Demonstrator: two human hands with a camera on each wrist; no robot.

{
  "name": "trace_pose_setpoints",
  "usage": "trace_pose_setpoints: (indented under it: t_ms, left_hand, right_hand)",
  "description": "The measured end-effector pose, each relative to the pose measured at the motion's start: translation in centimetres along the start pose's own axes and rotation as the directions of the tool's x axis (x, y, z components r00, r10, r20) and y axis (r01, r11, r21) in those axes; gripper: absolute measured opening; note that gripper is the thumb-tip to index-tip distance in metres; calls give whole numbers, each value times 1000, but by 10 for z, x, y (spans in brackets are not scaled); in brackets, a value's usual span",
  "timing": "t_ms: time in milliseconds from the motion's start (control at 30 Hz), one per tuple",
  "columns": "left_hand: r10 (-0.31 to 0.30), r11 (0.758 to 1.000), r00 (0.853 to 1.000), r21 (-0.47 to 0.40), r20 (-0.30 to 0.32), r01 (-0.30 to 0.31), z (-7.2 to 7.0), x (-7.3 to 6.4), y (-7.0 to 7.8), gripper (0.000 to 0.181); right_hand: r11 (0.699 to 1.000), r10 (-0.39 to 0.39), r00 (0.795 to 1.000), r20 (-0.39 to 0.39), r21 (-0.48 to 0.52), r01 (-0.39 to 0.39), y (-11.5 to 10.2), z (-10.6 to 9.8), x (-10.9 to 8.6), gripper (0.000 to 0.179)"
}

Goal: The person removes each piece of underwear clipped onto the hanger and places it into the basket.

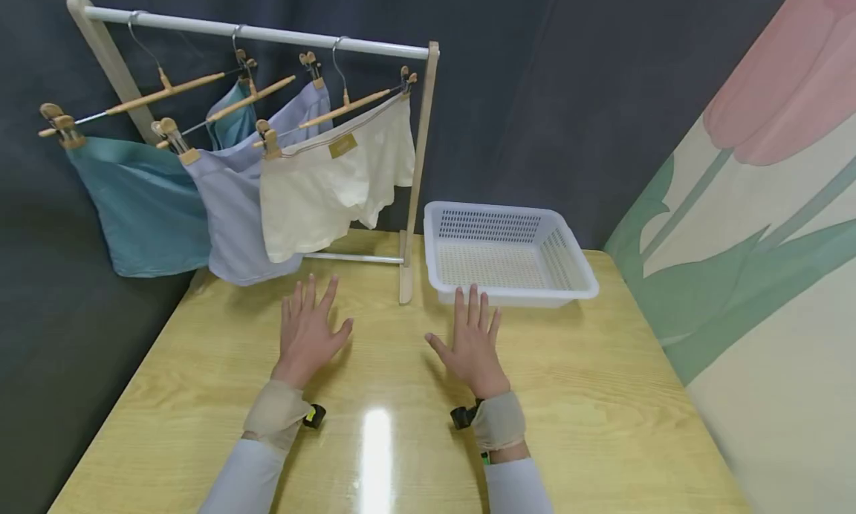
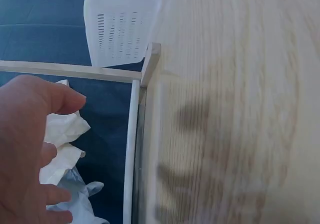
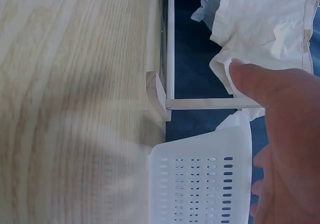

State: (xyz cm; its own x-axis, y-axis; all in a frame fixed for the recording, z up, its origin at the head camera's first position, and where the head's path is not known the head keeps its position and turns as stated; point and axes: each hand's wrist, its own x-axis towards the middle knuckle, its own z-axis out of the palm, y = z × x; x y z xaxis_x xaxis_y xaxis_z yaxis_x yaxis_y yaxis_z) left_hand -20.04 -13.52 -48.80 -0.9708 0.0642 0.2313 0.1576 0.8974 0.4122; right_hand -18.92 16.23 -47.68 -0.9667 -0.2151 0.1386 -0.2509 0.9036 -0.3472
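Observation:
In the head view my left hand [image 1: 307, 339] is held over the table with fingers spread, in front of the hanging clothes and holding nothing. My right hand [image 1: 473, 350] is likewise spread and bare, its fingertips overlapping the front rim of a white plastic basket [image 1: 441, 272]. Nearest the left hand hang white underpants [image 1: 321, 194], clipped by the waistband to a wooden hanger [image 1: 348, 107], with a tan label on the band. Behind them come a lavender pair [image 1: 230, 202] and a teal pair [image 1: 140, 209], each on its own clip hanger.
The rack's metal top rail [image 1: 267, 33] rests on wooden side posts [image 1: 421, 165]; one foot stands on the wooden table [image 1: 588, 425] left of the basket. A dark curtain [image 1: 568, 90] backs the table. To the right is a panel with a tulip print [image 1: 769, 239].

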Motion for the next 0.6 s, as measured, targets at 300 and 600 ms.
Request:
trace_pose_setpoints:
  t_ms: [300, 600]
  left_hand:
    - [105, 988, 992, -125, 71, -95, -33, -2, -14, 47]
    - [310, 929, 886, -87, -344, -359, -109, 23, -6, 27]
  right_hand:
    - [990, -77, 996, 33, 123, 72, -6, -17, 11, 87]
    - [959, -202, 976, 85, 219, 179, -9, -58, 61, 73]
